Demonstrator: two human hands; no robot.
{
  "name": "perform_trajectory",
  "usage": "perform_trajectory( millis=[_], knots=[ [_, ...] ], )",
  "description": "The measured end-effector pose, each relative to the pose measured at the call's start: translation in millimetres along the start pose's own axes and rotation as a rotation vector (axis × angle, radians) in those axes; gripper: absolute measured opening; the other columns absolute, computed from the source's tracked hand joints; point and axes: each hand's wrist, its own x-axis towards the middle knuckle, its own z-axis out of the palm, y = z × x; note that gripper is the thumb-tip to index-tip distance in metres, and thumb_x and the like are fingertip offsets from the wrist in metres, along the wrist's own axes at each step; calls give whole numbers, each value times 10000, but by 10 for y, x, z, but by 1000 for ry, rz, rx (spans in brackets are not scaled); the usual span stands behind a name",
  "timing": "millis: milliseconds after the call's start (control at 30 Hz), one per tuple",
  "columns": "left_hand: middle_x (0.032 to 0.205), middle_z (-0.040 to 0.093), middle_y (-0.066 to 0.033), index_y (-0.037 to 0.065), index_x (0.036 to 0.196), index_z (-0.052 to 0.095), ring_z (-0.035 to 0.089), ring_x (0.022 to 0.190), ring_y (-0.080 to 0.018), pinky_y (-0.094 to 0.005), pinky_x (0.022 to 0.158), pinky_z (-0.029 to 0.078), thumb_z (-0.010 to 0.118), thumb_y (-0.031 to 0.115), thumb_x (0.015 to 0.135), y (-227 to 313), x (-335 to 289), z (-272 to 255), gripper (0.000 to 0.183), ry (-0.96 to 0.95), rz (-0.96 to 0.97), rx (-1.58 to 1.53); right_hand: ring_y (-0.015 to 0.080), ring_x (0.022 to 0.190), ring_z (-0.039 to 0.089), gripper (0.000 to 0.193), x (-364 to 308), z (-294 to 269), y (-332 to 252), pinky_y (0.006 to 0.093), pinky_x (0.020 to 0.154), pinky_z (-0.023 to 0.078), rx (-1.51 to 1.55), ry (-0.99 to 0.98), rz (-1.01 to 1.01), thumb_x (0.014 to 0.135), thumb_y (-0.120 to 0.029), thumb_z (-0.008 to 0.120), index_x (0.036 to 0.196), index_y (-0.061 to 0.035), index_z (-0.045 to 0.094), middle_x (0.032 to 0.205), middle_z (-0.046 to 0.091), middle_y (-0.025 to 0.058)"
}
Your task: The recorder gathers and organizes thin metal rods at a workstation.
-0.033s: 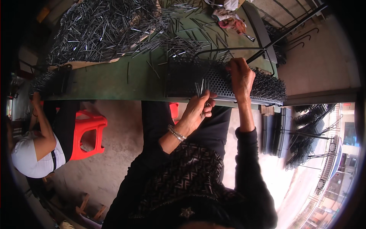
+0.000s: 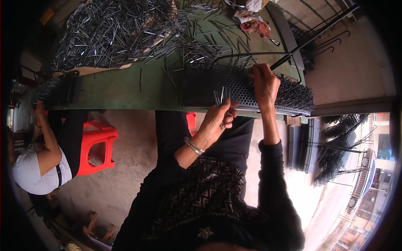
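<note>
A dark perforated metal panel (image 2: 246, 93) lies along the table's front edge, its right part bristling with upright thin metal rods (image 2: 295, 94). Over the panel's left front, my left hand (image 2: 217, 118) is closed around several thin metal rods (image 2: 220, 94) that stick up past the fingers. Just left of the standing rods, my right hand (image 2: 265, 83) is pinched at the panel's holes, fingertips pointing away from me. Whatever sits between those fingertips is hidden by the hand.
A big heap of loose metal rods (image 2: 113, 35) covers the far left of the green table (image 2: 121, 90). A black bar frame (image 2: 289, 54) rises behind the panel. At left, a person (image 2: 39, 167) works beside a red stool (image 2: 98, 146). Racks (image 2: 335, 154) stand at right.
</note>
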Motion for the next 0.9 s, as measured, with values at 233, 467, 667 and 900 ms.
perform_trajectory(
  millis=[233, 467, 667, 900],
  knots=[
    [683, 431, 52, 6, 1141, 593, 282, 497, -6, -172, 466, 232, 528, 384, 1001, 45, -57, -36, 408, -87, 5, 14, 188, 725, 690, 135, -63, 100, 117, 291, 662, 505, -73, -8, -57, 911, -155, 590, 967, -64, 672, 774, 697, 76],
    [680, 431, 52, -7, 1168, 580, 290, 502, -3, -175, 461, 227, 533, 379, 999, 56, -86, 35, 424, -65, 30, 7, 287, 937, 605, 187, -76, 135, 184, 387, 788, 479, -367, -9, -207, 871, -250, 657, 988, -114, 712, 982, 623, 86],
    [715, 521, 13, -25, 1123, 621, 334, 520, -8, -180, 461, 241, 543, 347, 999, 57, -96, -11, 400, -76, 65, 31, 199, 776, 644, 262, -220, -152, -142, 347, 699, 504, 216, -514, 152, 898, -264, 666, 962, -13, 707, 853, 656, 97],
    [808, 643, -61, -14, 1079, 662, 342, 543, -14, -174, 451, 236, 595, 303, 974, 54, -96, 6, 340, -81, 41, 138, 115, 753, 623, 200, -370, -236, -82, 248, 657, 484, 564, -596, 187, 889, -125, 633, 945, 65, 665, 773, 642, 50]
  ],
)
